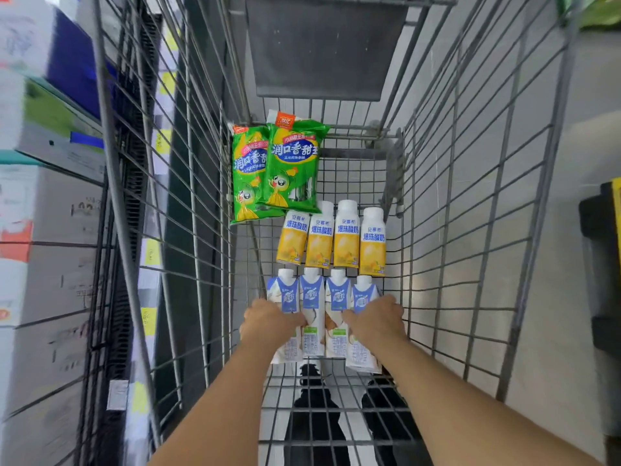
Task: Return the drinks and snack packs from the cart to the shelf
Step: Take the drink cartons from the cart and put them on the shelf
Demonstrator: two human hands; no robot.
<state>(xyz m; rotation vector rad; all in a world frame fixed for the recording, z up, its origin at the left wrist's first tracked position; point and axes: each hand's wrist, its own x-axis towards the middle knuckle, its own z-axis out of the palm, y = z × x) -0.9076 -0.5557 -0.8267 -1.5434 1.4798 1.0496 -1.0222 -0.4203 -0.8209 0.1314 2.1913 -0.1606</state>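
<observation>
so the person has both arms down in the wire cart [470, 230], working the nearest row: four white-and-blue cartons [314, 317] lying flat side by side on the cart floor, caps pointing away. the left hand [268, 322] is curled over the leftmost carton and the right hand [378, 319] over the rightmost one, fingers wrapped down around the bodies, though it's hard to say whether either grip is fully tight or just settling on. behind those sits a row of four yellow bottles [332, 242] with white caps, also lying down, and at the far end two green snack packs [279, 166] overlapping each other against the cart's left wall. the shelf [50, 196] is off to the left and pretty blurry. handling guess: the cartons look full, so a bit of weight, with stiff-ish card sides that could dent if squeezed hard, and probably a smooth coating, so grabbing around the mid body seems safer than by the cap. the bottles look rigid and easy to take around the middle. the snack packs are likely light, soft and crinkly, best pinched by an edge or scooped flat.
</observation>
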